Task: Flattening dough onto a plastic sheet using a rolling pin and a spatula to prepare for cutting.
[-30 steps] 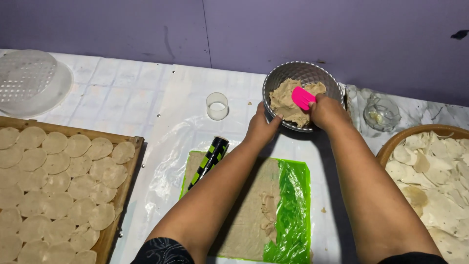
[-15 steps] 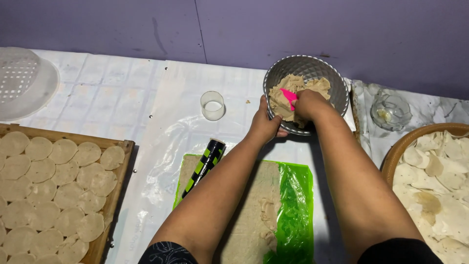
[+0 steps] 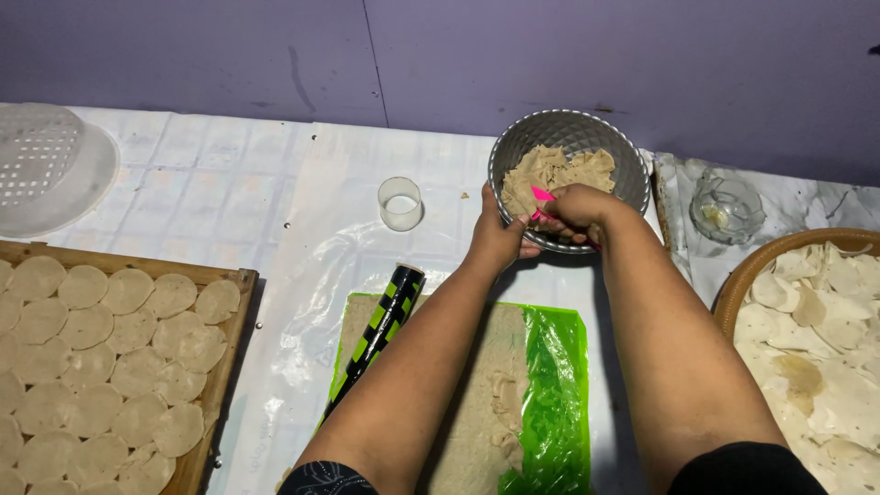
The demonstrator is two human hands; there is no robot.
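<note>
Metal bowl [image 3: 623, 165], fluted, upper centre-right of the frame, near the purple wall; holds a mound of beige dough [image 3: 550, 170].

Left hand [image 3: 500, 240]: fingers curled over the bowl's near-left rim, gripping it.

Right hand [image 3: 573, 209]: closed around a pink scraper [image 3: 542, 195], whose tip rests in the dough at the bowl's near side. The hand covers most of the scraper and part of the rim.

Both forearms run up from the bottom edge and cross over the green plastic sheet [image 3: 555, 403], hiding parts of it.

Green plastic sheet: lower centre, lying on the surface [image 3: 211, 183]; a flat slab of rolled dough [image 3: 477, 412] lies on it, partly under the left forearm.

Rolling pin [image 3: 376, 335], black with green checks: lying slantwise across the sheet's left edge, just beside the left forearm.

Round clear cutter ring [image 3: 401, 203]: upright, left of the bowl, apart from it.

Wooden tray [image 3: 225, 357]: lower left, filled with rows of round dough discs [image 3: 110, 357].

White plastic strainer [image 3: 46, 174]: upper left, upside down.

Small glass dish [image 3: 726, 206]: right of the bowl, nearby.

Woven basket [image 3: 747, 280]: right edge, heaped with pale dough pieces [image 3: 816, 339].
</note>
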